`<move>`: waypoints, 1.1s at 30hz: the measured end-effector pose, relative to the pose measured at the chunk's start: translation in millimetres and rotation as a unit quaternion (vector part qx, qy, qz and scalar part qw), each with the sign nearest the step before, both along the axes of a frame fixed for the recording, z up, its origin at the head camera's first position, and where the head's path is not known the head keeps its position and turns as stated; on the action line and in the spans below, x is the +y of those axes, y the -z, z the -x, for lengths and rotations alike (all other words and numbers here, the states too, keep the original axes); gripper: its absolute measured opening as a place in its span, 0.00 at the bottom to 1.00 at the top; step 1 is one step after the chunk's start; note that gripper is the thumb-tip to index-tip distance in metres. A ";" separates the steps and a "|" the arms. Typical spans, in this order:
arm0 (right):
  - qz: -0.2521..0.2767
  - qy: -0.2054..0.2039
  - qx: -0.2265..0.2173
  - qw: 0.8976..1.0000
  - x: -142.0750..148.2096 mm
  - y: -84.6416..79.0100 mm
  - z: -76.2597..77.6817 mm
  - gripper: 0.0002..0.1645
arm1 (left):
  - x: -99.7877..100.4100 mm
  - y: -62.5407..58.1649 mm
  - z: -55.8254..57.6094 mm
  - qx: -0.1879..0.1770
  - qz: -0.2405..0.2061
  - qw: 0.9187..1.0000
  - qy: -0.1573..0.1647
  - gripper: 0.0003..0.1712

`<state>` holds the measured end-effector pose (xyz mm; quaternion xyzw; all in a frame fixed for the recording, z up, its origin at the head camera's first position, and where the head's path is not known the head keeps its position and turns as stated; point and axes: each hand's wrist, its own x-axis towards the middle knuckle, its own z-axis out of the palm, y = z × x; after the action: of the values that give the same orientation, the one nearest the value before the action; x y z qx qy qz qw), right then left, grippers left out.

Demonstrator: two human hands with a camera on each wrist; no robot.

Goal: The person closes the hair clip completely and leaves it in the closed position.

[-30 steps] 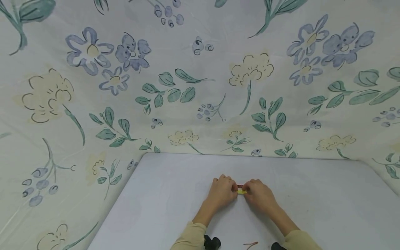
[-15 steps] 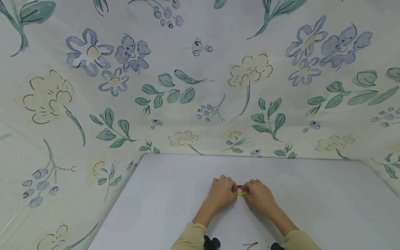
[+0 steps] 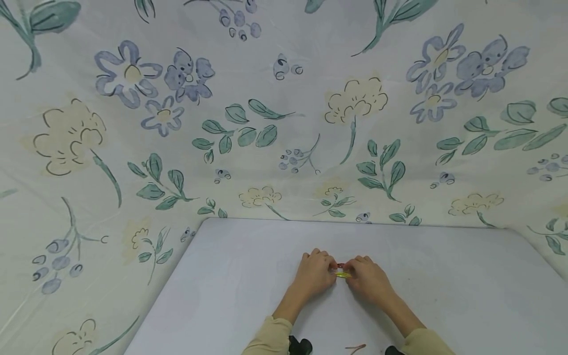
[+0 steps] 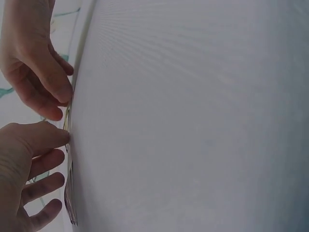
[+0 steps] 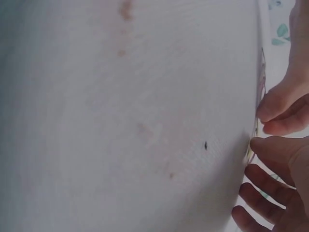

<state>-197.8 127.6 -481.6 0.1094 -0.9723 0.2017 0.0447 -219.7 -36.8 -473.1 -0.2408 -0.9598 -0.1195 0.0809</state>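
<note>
Near the middle of the white table, my left hand (image 3: 316, 271) and right hand (image 3: 368, 277) face each other, a short gap between their fingertips. Thumb and fingers of each pinch a thin yellow strand (image 3: 342, 275) that spans the gap. Just behind it a dark red strand (image 3: 340, 265) also bridges the hands; pale tabletop shows between the two. Fingers cover the ends, and the exact kind is too small to tell. In the left wrist view, fine yellow strands (image 4: 67, 118) run between the hands, and dark, thin looped strands (image 4: 70, 205) extend beyond the lower hand's thumb.
A thin, forked brown strip (image 3: 356, 348) lies by the near edge of the view, between the forearms. Black rounded pieces (image 3: 301, 345) sit at the cuffs. The white tabletop (image 3: 248, 256) reaches back to a flower-patterned cloth (image 3: 284, 123).
Between the hands, the yellow strand has moved toward the person and away from the red one, so a gap now shows between them. Both hands have stayed almost still.
</note>
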 end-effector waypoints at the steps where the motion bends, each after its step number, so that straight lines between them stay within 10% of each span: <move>1: 0.005 0.001 -0.005 1.000 0.4 -0.6 -0.4 0.12 | -0.3 -0.2 -0.4 -0.001 -0.003 1.000 0.000 0.06; 20: 0.138 0.019 -0.073 0.988 14.1 -10.2 -9.7 0.17 | -18.4 -5.6 -12.7 -0.013 -0.101 0.995 0.015 0.09; 33: 0.180 -0.024 -0.053 0.982 27.2 -16.8 -31.1 0.16 | -34.7 -15.4 -30.2 -0.082 -0.218 0.970 0.064 0.15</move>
<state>-166.8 154.8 -464.7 0.1119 -0.9183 0.3796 0.0070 -189.4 -71.5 -457.8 -0.2680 -0.8964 -0.3503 0.0442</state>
